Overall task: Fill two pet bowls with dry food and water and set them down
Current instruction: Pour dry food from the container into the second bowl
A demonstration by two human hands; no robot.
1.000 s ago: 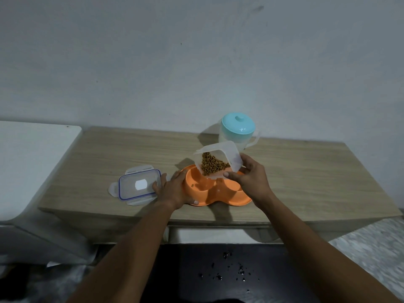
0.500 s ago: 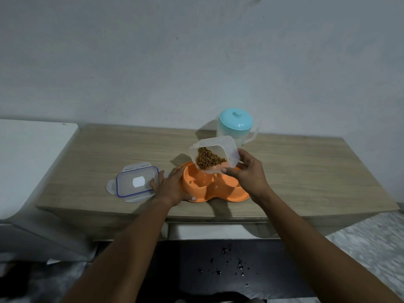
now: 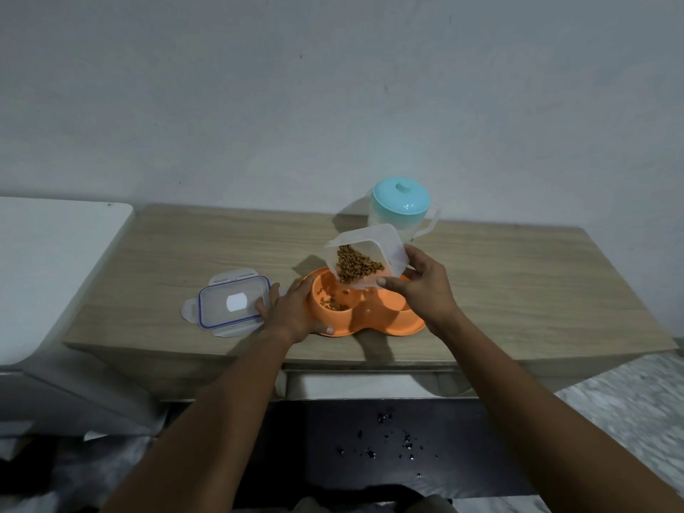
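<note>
An orange double pet bowl (image 3: 374, 320) sits near the front edge of the wooden table (image 3: 518, 283). My left hand (image 3: 292, 309) grips its left rim. My right hand (image 3: 418, 286) holds a clear plastic container (image 3: 366, 249) tilted over the left bowl, with brown dry food (image 3: 355, 266) sliding toward its lower lip. Some kibble (image 3: 335, 301) lies in the left bowl. The right bowl is partly hidden behind my right hand. A clear jug with a teal lid (image 3: 401, 209) stands behind the bowls.
The container's clear lid with a blue seal (image 3: 233, 303) lies flat on the table left of my left hand. A white surface (image 3: 55, 261) adjoins the table's left side. Dark crumbs (image 3: 385, 438) speckle a black area below the table's front.
The container has tipped further over the left bowl and kibble has dropped into it. My left hand stays on the bowl's rim.
</note>
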